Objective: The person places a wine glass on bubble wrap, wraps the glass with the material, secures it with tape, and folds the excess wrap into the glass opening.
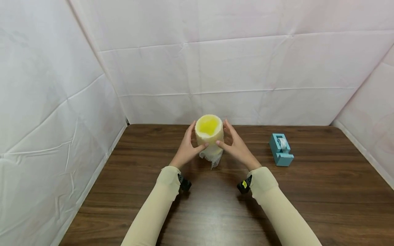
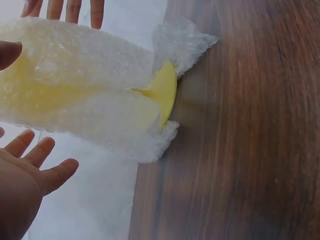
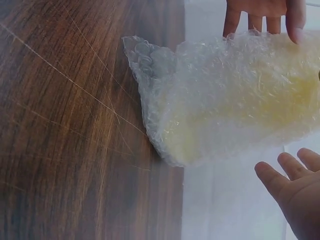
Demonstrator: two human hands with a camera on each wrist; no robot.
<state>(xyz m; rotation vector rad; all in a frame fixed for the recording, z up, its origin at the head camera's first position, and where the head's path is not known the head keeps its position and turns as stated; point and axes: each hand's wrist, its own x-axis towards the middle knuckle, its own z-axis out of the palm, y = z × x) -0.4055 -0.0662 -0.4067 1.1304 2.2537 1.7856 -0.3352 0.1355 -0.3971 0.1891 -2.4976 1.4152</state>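
Observation:
A bubble-wrap roll [image 1: 211,147] stands upright near the table's back edge, around a yellow goblet [image 1: 208,126]. Its yellow interior shows through the open top. In the left wrist view, the goblet's yellow foot [image 2: 165,95] and narrow stem peek out at the lower end, where the wrap splits into loose flaps. My left hand [image 1: 190,145] flanks the roll on the left, with the fingers spread and gently bent. On the right side, my right hand [image 1: 236,145] mirrors it. Both thumbs lie near the front of the wrap. Each wrist view shows its own hand's fingers apart from the plastic.
A light blue tape dispenser [image 1: 280,150] with a roll of clear tape stands to the right on the dark wooden table [image 1: 212,212]. White cloth walls [image 1: 227,68] rise behind the table and at both sides. Each wrist carries a small black camera.

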